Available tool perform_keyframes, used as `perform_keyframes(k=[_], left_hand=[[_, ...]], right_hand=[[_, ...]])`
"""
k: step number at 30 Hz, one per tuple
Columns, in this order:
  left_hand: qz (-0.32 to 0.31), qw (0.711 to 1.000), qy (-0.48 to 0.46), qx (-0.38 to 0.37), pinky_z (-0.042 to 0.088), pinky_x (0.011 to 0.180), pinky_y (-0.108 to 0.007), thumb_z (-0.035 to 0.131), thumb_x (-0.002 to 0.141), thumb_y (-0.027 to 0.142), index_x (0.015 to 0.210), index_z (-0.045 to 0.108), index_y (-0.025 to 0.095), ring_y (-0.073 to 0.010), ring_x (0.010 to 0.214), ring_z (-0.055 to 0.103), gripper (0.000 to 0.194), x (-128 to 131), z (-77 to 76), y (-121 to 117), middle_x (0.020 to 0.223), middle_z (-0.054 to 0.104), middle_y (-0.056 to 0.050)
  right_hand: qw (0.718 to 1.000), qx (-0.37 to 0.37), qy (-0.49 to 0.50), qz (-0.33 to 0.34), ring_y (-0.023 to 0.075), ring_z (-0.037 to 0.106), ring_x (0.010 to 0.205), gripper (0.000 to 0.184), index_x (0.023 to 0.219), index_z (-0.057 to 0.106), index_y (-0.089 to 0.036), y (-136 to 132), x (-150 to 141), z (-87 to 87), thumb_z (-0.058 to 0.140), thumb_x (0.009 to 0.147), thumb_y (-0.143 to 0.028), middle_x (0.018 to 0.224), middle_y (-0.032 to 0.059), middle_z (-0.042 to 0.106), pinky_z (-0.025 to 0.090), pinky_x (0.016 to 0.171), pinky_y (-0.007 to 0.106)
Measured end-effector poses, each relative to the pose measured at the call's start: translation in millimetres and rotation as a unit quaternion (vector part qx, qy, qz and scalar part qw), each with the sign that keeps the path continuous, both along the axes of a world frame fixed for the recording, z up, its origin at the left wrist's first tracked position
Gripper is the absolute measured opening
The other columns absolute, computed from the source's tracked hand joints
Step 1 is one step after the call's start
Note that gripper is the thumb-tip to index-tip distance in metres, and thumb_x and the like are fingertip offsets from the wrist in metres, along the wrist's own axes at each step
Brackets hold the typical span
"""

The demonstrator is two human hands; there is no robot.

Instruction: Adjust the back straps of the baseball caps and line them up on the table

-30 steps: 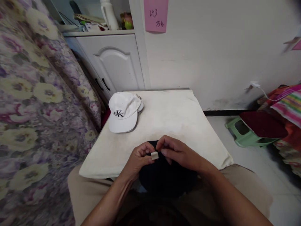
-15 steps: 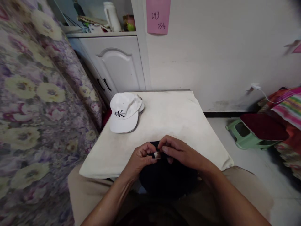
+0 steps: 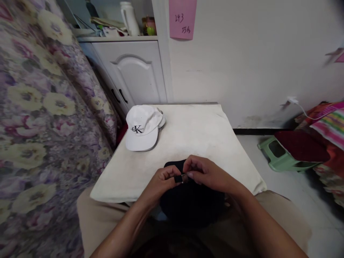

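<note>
A black cap rests at the table's near edge and over my lap, its dark fabric showing little detail. My left hand pinches the end of its black strap between thumb and fingers. A small, shiny buckle lies between my two hands, and my right hand is closed on it with thumb and index finger. Farther back on the left of the table sits a white cap with dark letters on its front and its brim toward me; something pale shows behind it.
The table has a cream cloth and stands against the wall. A floral curtain hangs close on the left, beside a white cabinet bearing a jug. At the right is a green stool with a dark red top.
My hands have shifted slightly right along the strap. The pale, shiny face of the buckle was turned up at my left fingertips; now black strap shows there and the buckle is nearer my right fingers.
</note>
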State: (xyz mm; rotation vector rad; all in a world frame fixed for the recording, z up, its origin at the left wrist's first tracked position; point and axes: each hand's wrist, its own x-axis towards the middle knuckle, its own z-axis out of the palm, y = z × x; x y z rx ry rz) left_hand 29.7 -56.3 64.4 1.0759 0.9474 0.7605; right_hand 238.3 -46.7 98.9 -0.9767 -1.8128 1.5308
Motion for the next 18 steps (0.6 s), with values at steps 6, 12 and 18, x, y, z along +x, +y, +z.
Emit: perform_keyframes(k=[6,12,18], left_hand=[[-0.017,0.999,0.023,0.031,0.030,0.052,-0.023,0.059,0.087,0.051,0.074,0.068,0.016,-0.0137,0.061,0.041,0.038,-14.9,-0.4,-4.9,0.066,0.052,-0.001],[-0.020,0.999,0.049,0.010,0.024,0.050,-0.021,0.070,0.080,0.044,0.072,0.062,0.017,-0.0099,0.054,0.035,0.029,-12.0,5.1,-9.2,0.062,0.047,0.004],[-0.009,0.999,0.032,-0.001,0.022,0.049,-0.021,0.068,0.080,0.044,0.072,0.058,0.017,-0.0093,0.051,0.033,0.031,-8.4,7.8,-8.3,0.060,0.045,0.004]], right_hand=[[0.999,-0.044,0.027,0.002,0.0112,0.049,0.066,0.008,0.093,0.058,-0.019,4.5,3.0,-6.1,0.055,0.086,-0.016,0.082,-0.0008,0.060,0.039,0.059,0.024],[0.997,-0.058,0.054,0.024,0.0105,0.052,0.065,0.007,0.095,0.059,-0.019,6.6,5.8,-10.7,0.057,0.090,-0.023,0.084,-0.0004,0.060,0.042,0.060,0.024],[0.989,-0.104,0.085,0.057,0.0086,0.051,0.058,0.016,0.102,0.058,-0.019,10.0,16.0,-17.5,0.058,0.092,-0.032,0.083,-0.0010,0.060,0.041,0.054,0.022]])
